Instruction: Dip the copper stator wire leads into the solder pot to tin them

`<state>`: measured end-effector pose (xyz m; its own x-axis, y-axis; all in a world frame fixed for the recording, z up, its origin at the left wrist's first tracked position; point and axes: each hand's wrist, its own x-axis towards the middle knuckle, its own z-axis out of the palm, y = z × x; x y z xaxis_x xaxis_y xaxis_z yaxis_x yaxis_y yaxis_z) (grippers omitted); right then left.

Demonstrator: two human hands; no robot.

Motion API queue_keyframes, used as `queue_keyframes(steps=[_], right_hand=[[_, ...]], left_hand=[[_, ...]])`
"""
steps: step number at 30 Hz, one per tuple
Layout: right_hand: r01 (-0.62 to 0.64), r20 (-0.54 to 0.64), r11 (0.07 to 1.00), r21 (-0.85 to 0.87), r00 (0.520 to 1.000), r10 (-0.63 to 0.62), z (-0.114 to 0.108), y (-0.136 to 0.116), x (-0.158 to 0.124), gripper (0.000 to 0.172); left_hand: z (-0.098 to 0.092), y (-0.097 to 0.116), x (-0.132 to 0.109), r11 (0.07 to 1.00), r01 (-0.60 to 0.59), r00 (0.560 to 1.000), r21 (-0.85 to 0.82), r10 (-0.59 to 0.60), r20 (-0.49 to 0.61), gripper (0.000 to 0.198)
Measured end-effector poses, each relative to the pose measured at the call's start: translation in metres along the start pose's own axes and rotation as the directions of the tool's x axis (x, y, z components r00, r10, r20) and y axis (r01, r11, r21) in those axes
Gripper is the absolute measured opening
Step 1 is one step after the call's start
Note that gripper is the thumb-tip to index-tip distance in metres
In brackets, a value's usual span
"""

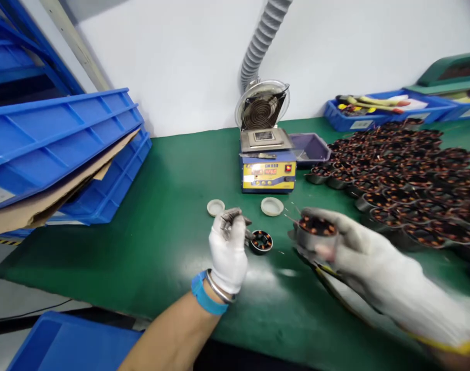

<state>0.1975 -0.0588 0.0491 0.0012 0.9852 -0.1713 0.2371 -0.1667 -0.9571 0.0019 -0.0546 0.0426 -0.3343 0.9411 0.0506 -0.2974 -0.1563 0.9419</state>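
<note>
My right hand (358, 247), in a white glove and blurred by motion, is closed around a round motor stator (316, 229) with copper windings. Thin wire ends stick out of its upper left side. Below that hand runs a dark, yellow-edged shape (328, 273) too smeared to name. My left hand (230, 247) wears a white glove with grey fingertips, its fingers curled together; whatever they may hold is hidden. Right beside these fingertips, a second stator (261, 242) lies on the green table; I cannot tell whether they touch.
Two pale shallow dishes (272, 206) sit before a blue-and-yellow solder pot (268, 172), below a grey duct (264, 41). Many stators (405, 190) crowd the right side. A purple bin (310, 148) and blue trays (358, 121) stand behind; blue crates (65, 139) rise at left.
</note>
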Motion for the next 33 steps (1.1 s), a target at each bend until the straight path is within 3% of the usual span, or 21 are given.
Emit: queue_keyframes(steps=[2,3,7,9,12,15,18,20,22,24,27,29,31,33], right_hand=[[-0.063,0.034,0.998,0.01,0.997,0.063,0.008,0.016,-0.022,0.072],[-0.048,0.037,0.996,-0.07,0.998,0.051,0.012,0.021,-0.029,0.067],[0.178,0.078,0.87,-0.459,0.984,-0.16,0.029,0.034,-0.035,0.047],[0.308,0.166,0.759,-0.574,0.951,-0.26,0.04,0.037,-0.032,0.04],[0.439,0.282,0.624,-0.646,0.898,-0.339,0.048,0.038,-0.027,0.036],[0.46,0.261,0.586,-0.667,0.881,-0.395,0.027,0.046,-0.025,0.053],[0.398,0.17,0.558,-0.728,0.894,-0.415,-0.016,0.069,-0.023,0.078],[0.332,0.129,0.477,-0.814,0.903,-0.409,-0.043,0.091,-0.021,0.105],[0.346,0.158,0.375,-0.86,0.879,-0.45,-0.062,0.114,-0.022,0.123],[0.396,0.206,0.332,-0.856,0.851,-0.483,-0.071,0.132,-0.025,0.118],[0.417,0.218,0.402,-0.815,0.863,-0.455,-0.078,0.146,-0.033,0.079],[0.369,0.191,0.442,-0.818,0.898,-0.396,-0.08,0.146,-0.038,0.058],[0.304,0.174,0.413,-0.859,0.93,-0.323,-0.078,0.137,-0.041,0.047],[0.228,0.149,0.364,-0.903,0.961,-0.232,-0.07,0.122,-0.042,0.034]], left_hand=[[-0.001,0.001,0.005,1.0,-0.013,1.0,0.0,0.013,-0.008,0.036],[-0.002,0.002,0.008,1.0,-0.022,1.0,-0.006,0.022,-0.022,0.034],[-0.014,0.007,0.021,0.999,-0.033,0.994,-0.009,0.032,-0.106,0.028],[-0.025,0.01,0.024,0.996,0.009,0.998,0.092,-0.003,-0.064,0.023],[-0.042,0.011,0.019,0.907,0.024,0.993,0.42,-0.069,0.092,0.018],[-0.056,0.006,0.008,0.687,-0.105,0.964,0.719,-0.108,0.244,0.027],[-0.057,-0.005,0.003,0.491,-0.27,0.923,0.828,-0.112,0.368,0.045],[-0.049,-0.014,0.004,0.427,-0.347,0.903,0.835,-0.087,0.42,0.055],[-0.037,-0.023,0.009,0.401,-0.385,0.895,0.831,-0.056,0.442,0.055],[-0.025,-0.028,0.015,0.41,-0.362,0.908,0.837,-0.046,0.416,0.045],[-0.015,-0.029,0.027,0.488,-0.304,0.905,0.818,-0.121,0.408,0.033],[-0.015,-0.023,0.038,0.56,-0.333,0.829,0.759,-0.21,0.519,0.026],[-0.019,-0.015,0.051,0.622,-0.394,0.679,0.677,-0.3,0.671,0.027],[-0.023,-0.008,0.062,0.666,-0.413,0.545,0.622,-0.366,0.754,0.04]])
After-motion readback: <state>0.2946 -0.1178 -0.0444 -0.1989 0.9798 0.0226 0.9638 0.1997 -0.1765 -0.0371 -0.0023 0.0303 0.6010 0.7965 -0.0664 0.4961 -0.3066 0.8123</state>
